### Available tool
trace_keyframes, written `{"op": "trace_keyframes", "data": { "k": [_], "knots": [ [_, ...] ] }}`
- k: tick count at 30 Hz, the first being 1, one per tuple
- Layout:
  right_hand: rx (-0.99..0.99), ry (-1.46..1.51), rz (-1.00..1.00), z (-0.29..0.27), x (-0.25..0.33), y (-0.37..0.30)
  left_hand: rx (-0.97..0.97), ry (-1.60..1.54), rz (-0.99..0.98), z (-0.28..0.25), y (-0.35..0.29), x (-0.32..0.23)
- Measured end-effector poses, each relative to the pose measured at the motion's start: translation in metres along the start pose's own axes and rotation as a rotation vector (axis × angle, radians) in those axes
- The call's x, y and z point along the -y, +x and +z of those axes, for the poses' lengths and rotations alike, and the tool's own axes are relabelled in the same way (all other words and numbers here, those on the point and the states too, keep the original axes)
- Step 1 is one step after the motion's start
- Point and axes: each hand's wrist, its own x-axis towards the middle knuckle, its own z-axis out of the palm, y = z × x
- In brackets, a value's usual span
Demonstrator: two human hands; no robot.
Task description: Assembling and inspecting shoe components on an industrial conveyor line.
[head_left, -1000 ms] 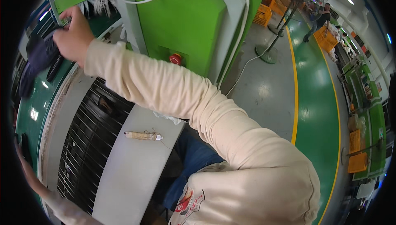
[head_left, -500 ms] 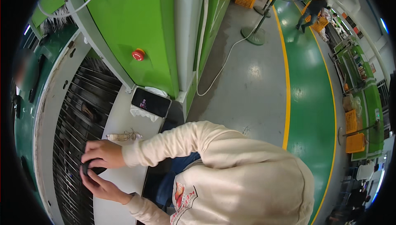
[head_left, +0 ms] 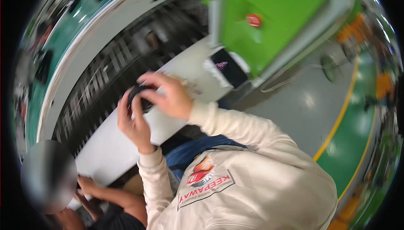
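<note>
A small dark item point(head_left: 146, 104) is gripped between the bent fingers of the left hand point(head_left: 135, 122) and the right hand point(head_left: 172, 98); it lies directly between the opposing fingertips, touched from both sides, so neither hand is judged nearer, and its long axis cannot be told through the blur. The item is held over the white ledge point(head_left: 101, 154), close to the dark slatted rack point(head_left: 113, 66). Farther off, to the upper right, a phone point(head_left: 229, 70) is found lying beside the green machine panel point(head_left: 282, 11).
</note>
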Motion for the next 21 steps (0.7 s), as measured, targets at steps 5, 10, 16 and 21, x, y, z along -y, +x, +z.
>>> {"op": "trace_keyframes", "data": {
  "k": [5,10,16,21],
  "knots": [
    [0.038,0.087,-0.035,-0.01,0.033,0.017,0.015,-0.053,0.016,-0.013,0.022,-0.046],
    [0.231,0.374,0.334,-0.028,0.036,0.022,0.087,-0.326,-0.216,-0.017,0.025,-0.044],
    [0.347,0.369,0.462,-0.02,-0.015,0.036,0.051,-0.324,-0.302,-0.012,0.031,0.015],
    [0.195,-0.417,0.268,-0.038,-0.149,0.127,-0.006,-0.177,-0.487,-0.013,0.029,0.117]
  ]
}}
